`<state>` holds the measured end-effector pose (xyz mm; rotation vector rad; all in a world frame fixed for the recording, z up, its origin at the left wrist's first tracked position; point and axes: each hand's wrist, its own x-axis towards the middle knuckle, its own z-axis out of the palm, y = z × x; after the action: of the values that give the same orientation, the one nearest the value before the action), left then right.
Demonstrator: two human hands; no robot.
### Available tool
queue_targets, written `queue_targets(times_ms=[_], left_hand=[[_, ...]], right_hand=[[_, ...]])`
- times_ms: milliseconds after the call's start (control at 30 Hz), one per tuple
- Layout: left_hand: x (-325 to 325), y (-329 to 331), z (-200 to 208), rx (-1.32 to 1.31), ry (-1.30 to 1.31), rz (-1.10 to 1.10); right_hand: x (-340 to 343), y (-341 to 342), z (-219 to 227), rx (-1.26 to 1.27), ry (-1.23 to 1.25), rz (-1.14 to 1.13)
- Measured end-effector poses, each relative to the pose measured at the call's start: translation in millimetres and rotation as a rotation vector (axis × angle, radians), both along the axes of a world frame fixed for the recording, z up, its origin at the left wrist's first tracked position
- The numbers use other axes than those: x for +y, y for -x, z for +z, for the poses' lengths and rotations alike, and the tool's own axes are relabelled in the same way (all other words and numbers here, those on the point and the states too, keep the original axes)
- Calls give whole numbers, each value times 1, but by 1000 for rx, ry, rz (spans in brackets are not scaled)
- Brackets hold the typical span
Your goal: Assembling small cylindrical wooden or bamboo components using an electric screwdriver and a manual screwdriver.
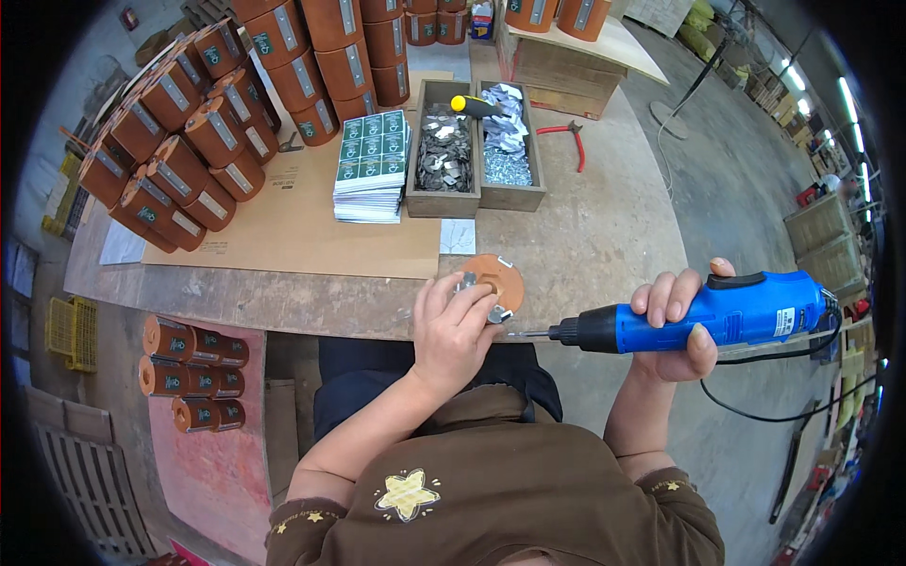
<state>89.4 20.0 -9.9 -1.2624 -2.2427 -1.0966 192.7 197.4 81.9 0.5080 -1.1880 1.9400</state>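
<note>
My left hand (pixel 453 330) is closed over a round terracotta-coloured cylinder (pixel 508 274) seen end-on at the table's near edge. Small metal pieces (pixel 499 314) show at its rim, beside my fingertips. My right hand (pixel 672 300) wraps round a blue electric screwdriver (pixel 755 307) with a black nose. It is held level, its thin bit (pixel 528 334) pointing left at the cylinder's near side. Whether the tip touches anything, I cannot tell. A black cord (pixel 755 415) trails from the tool's rear.
Beyond my hands stand wooden trays of metal clips (pixel 444 156) and screws (pixel 508 170), a yellow-and-black handled tool (pixel 469 106), red-handled pliers (pixel 578 146) and a stack of green-and-white cards (pixel 371 179). Many terracotta cylinders (pixel 212 132) are piled at the back left; several more (pixel 193 373) lie on a pinkish surface.
</note>
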Motion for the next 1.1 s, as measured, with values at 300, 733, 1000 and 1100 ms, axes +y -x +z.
queue_targets(times_ms=[300, 733, 1000, 1100], left_hand=[[-3, 1, 3, -43, 35, -54], [8, -4, -2, -114, -81, -26], [-14, 38, 10, -155, -8, -355], [-17, 41, 15, -154, 43, -433]], right_hand=[[2, -4, -1, 0, -30, -21], [6, -7, -6, 7, 10, -41], [8, -8, -6, 11, 13, -21], [7, -7, -7, 12, 17, -21]])
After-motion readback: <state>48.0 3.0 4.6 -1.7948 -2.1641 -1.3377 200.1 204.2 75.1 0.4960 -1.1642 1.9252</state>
